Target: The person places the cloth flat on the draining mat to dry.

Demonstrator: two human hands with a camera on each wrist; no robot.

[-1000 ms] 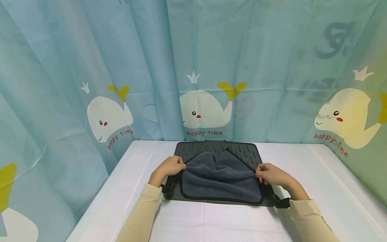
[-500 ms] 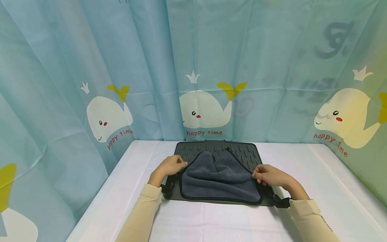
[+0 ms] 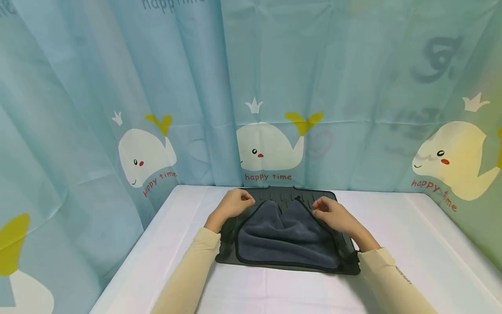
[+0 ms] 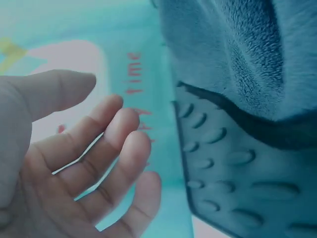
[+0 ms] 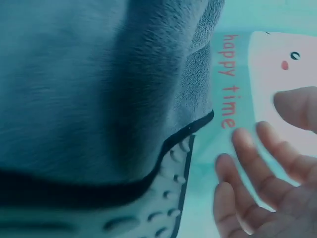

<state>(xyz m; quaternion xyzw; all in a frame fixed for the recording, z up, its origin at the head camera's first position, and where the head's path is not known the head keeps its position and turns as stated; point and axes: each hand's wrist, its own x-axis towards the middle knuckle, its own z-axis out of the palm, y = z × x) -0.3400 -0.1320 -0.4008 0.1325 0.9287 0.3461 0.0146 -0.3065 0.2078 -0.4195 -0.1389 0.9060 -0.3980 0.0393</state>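
Note:
A dark grey-blue plush towel (image 3: 284,240) with black edging lies rumpled on a black ridged mat (image 3: 284,195). Its far side rises in two peaks with a dip between them. Over the mat's far left part is my left hand (image 3: 231,204), just off the towel's edge. My right hand (image 3: 333,214) hovers beside the towel's far right edge. In the left wrist view, loosely bent fingers (image 4: 131,148) hold nothing, and bare mat shows between hand and cloth. Thumb and fingers of the right hand stand apart with nothing between them in the right wrist view.
The mat lies on a white-covered table (image 3: 243,290). A light blue curtain (image 3: 196,87) printed with whales closes off the back and both sides, right behind the table's far edge. Black wrist straps (image 3: 352,261) hang close over the mat's near corners.
Both hands have left the towel's side edges and moved up and inward, toward the mat's far side. The head view has tilted up slightly. The towel keeps its rumpled shape.

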